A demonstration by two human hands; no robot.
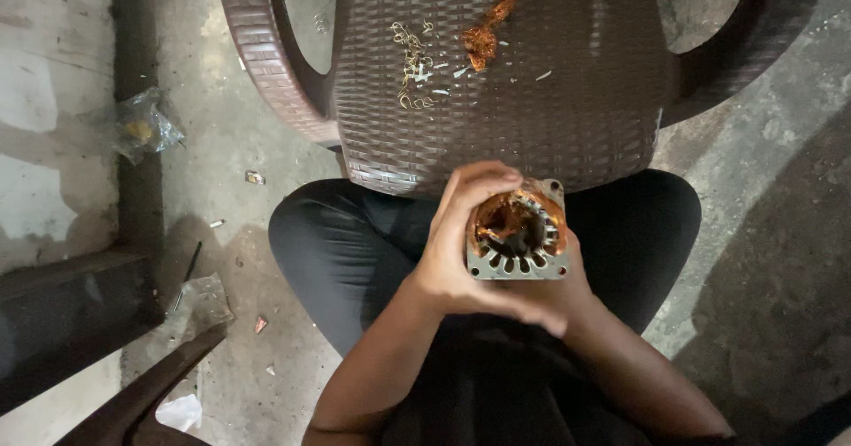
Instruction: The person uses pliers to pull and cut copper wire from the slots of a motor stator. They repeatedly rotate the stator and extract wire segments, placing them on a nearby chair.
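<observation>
A square metal motor stator (519, 263) with slotted core and orange-brown copper winding inside is held over my lap. My left hand (456, 251) wraps around its left side, fingers curled over the top edge onto the winding. My right hand (567, 300) cups it from below and the right, mostly hidden behind the stator. Both knees in dark trousers (328, 233) show beneath.
A brown woven plastic chair (532, 118) stands in front of me, its seat strewn with copper wire scraps (412, 69) and a torn orange-brown piece (486, 31). Crumpled plastic bags (142, 127) lie on the concrete floor at left, near a dark step (71, 313).
</observation>
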